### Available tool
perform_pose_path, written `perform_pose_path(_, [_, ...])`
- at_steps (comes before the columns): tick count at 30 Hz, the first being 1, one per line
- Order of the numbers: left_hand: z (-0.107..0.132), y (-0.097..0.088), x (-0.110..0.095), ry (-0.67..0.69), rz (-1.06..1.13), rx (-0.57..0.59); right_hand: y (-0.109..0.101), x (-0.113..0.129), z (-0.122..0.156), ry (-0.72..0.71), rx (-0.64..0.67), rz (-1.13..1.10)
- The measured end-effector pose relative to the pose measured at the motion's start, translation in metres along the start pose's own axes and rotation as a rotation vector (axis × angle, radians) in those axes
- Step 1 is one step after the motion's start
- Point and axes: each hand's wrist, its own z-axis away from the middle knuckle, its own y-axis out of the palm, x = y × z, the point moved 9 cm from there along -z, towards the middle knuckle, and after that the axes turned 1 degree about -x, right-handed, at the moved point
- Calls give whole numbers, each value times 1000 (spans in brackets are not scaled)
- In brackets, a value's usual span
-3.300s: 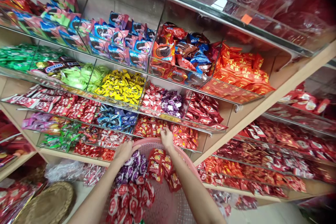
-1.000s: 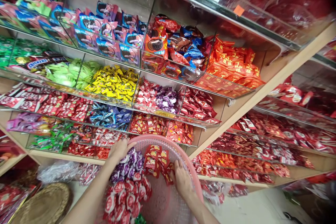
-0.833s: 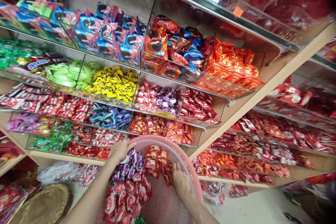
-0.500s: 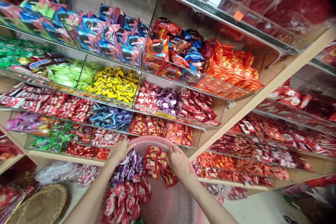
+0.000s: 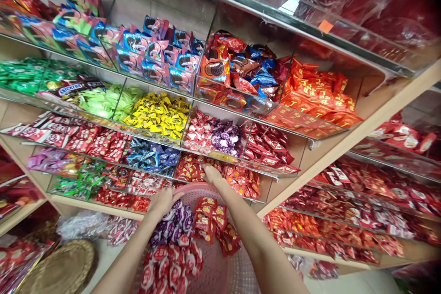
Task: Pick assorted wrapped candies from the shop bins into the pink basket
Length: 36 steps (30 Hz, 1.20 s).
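A pink plastic basket [image 5: 203, 187] stands below the shelves, tilted toward me. My left hand [image 5: 163, 202] is closed on its left rim. Inside lie purple-and-white wrapped candies [image 5: 174, 223], red-and-white wrapped candies [image 5: 168, 264] and several red packets with yellow marks [image 5: 209, 218]. Over the far rim, my right hand [image 5: 212, 175] reaches to a low shelf compartment of similar red packets [image 5: 189, 170]. Its fingers are at those packets, mostly hidden, so whether they grip one cannot be made out.
Clear shelf fronts [image 5: 237, 161] divide rows of wrapped sweets, with yellow candies [image 5: 160, 117] and orange packets [image 5: 320, 94] above. A wooden upright [image 5: 330, 147] separates another shelf of red sweets on the right. A round woven item [image 5: 65, 268] is at lower left.
My right hand has left the packets inside the basket and moved up and forward to the shelf compartment. My left hand still holds the rim. The view has shifted slightly.
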Motion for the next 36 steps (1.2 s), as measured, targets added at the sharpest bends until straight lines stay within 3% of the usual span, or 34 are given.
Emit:
perform_pose_path(6, [-1, 1, -1, 24, -9, -4, -1, -2, 3, 20, -2, 36])
perform_pose_path(12, [0, 0, -2, 20, -38, 4, -18, 9, 20, 20, -81, 53])
perform_pose_path(16, [-1, 0, -1, 26, -30, -11, -52, 19, 51, -37, -324, -91])
perform_pose_path(18, [-2, 1, 0, 23, -33, -15, -71, 14, 80, -41, -507, -310])
perform_pose_path(20, [-3, 3, 1, 18, -35, -12, -74, -2, 110, 10, -601, -583])
perform_pose_path(22, [-4, 3, 1, 24, -36, -12, -57, -23, 136, 101, -573, -832])
perform_pose_path(24, [-3, 2, 0, 31, -41, -12, -26, -45, 158, 216, -474, -1022])
perform_pose_path(28, [-2, 0, -1, 31, -47, 3, 31, -77, 195, 373, -308, -1194])
perform_pose_path(31, [-2, 0, -1, 28, -46, 15, 49, -88, 215, 403, -300, -1093])
perform_pose_path(36, [-2, 1, -1, 21, -38, 14, 51, -85, 228, 369, -399, -650])
